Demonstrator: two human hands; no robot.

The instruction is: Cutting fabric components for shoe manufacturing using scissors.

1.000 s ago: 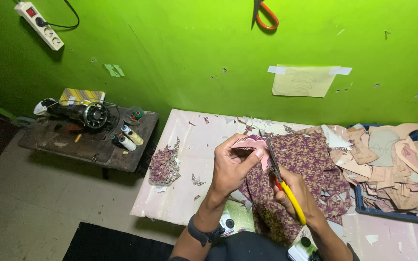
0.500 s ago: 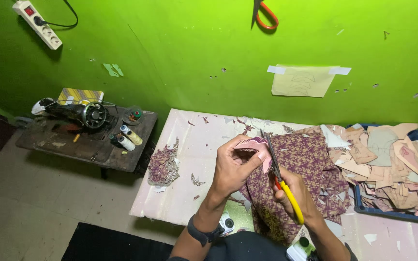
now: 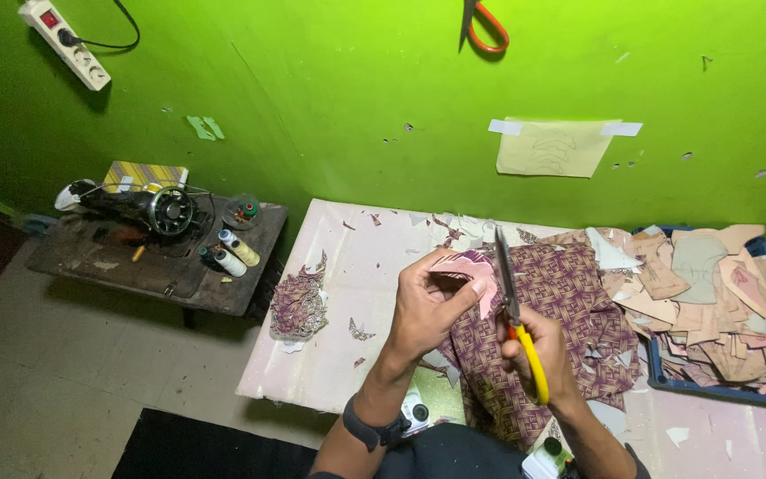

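The green wall (image 3: 356, 80) fills the back of the view, matte and chipped, with a taped paper pattern sheet (image 3: 556, 146) and a white power strip (image 3: 68, 44) fixed to it. Below it the pale pink desk (image 3: 356, 293) is smooth and strewn with small offcuts. Over its middle lies the purple patterned cloth (image 3: 569, 310), soft and draped over the near edge. On the right a blue tray (image 3: 667, 377) holds a heap of stiff, tan cut pieces (image 3: 720, 302) with curved outlines. To the left a dark low bench (image 3: 135, 266) carries a black sewing machine (image 3: 148, 206) and thread spools (image 3: 232, 253). A small mound of purple scraps (image 3: 299, 306) sits on the desk's left part.

The left hand (image 3: 427, 306) is raised above the desk, its fingers (image 3: 454, 302) closed on a small pink piece (image 3: 463, 266) with a wavy edge. The right hand (image 3: 538, 350) has its fingers wrapped through the yellow handles of the scissors (image 3: 516, 306); the grey blades point up, just beside the piece's right edge.

To cut well here, I judge it best to keep the piece taut near the blades, turn the piece rather than the scissors around curves, and take short bites with the blade's inner part while the holding fingers stay off the cutting line.
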